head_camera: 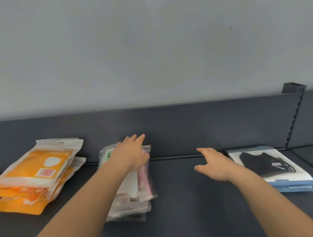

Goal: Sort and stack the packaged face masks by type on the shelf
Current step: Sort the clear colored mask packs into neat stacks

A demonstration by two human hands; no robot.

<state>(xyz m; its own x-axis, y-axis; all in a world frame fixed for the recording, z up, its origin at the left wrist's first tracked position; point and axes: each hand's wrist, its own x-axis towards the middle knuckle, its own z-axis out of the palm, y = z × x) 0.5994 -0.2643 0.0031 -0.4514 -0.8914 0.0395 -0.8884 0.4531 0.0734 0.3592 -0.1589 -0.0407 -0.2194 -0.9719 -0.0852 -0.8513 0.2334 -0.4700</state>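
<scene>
The left hand (131, 154) lies flat on top of the stack of clear plastic mask packets (134, 202) in the middle of the dark grey metal shelf (191, 211). Its fingers are straight and point at the shelf's back panel (191, 126): an open grip, pressing down and clasping nothing. The right hand (213, 165) hovers to the right of that clear stack, fingers spread and loose, its grip wide and empty. It is just short of the stack of white-and-blue packets showing a black mask (270, 165). Off to the left of the clear stack, the leaning pile of orange-and-white mask pouches (35, 177) fans out unevenly.

Three types, three piles, so the sorting looks nearly done. The job in hand appears to be squaring up the middle one. To do it well, the flat palm should hold the packets down while the free hand comes in against the stack's right edge and nudges the stray lower packets flush. Press lightly: glossy film probably slides, and a hard shove could skate the top packets toward the back panel.
</scene>
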